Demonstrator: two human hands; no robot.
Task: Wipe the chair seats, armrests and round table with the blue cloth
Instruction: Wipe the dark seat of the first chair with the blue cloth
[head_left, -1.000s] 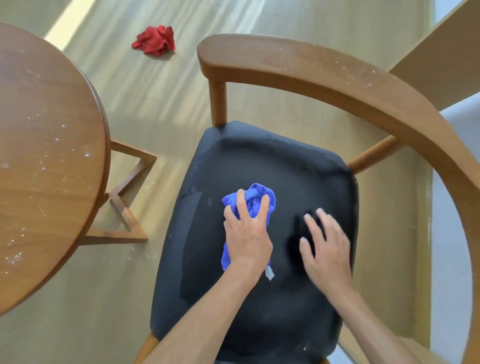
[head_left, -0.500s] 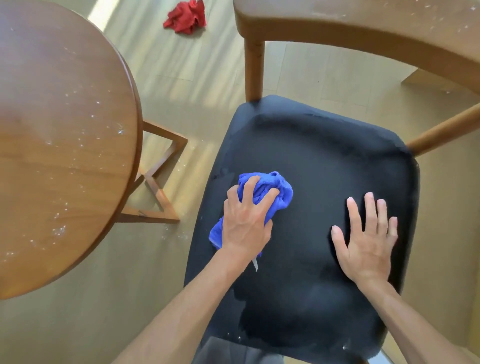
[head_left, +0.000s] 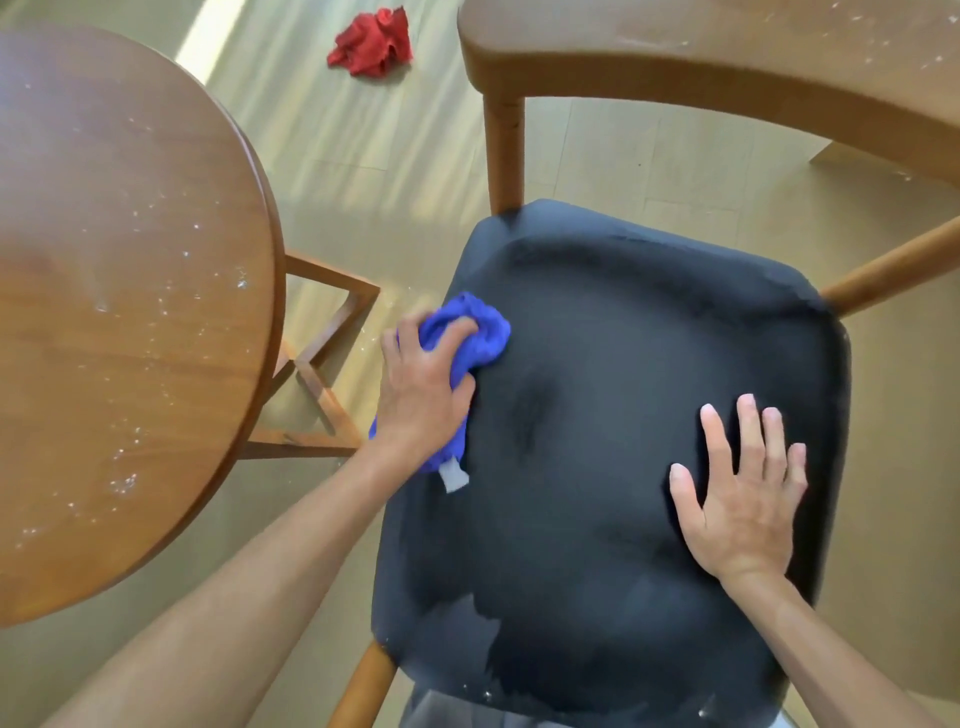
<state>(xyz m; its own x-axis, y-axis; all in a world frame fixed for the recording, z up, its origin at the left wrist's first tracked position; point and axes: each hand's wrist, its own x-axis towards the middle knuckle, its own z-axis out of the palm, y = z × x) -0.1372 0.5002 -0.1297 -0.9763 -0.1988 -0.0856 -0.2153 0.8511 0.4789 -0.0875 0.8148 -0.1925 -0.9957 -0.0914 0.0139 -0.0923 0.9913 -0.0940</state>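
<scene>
Seat (head_left: 623, 415) wipe under way: left hand (head_left: 421, 395) grips blue cloth (head_left: 480, 332) at seat's left edge, right hand (head_left: 743, 499) flat on seat; speckled table (head_left: 130, 312) and armrest (head_left: 727, 67) apparently unwiped.

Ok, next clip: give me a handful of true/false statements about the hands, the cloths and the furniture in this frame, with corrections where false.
1. The left hand grips the blue cloth at the left edge of the chair seat. True.
2. The right hand holds a second cloth. False: it lies flat on the seat, fingers straight, holding nothing.
3. A red cloth lies on the round table. False: it lies on the floor, beyond the table.
4. White specks dot the round table's top. True.
5. The chair seat is light wood. False: it is dark, with a wooden frame.
</scene>
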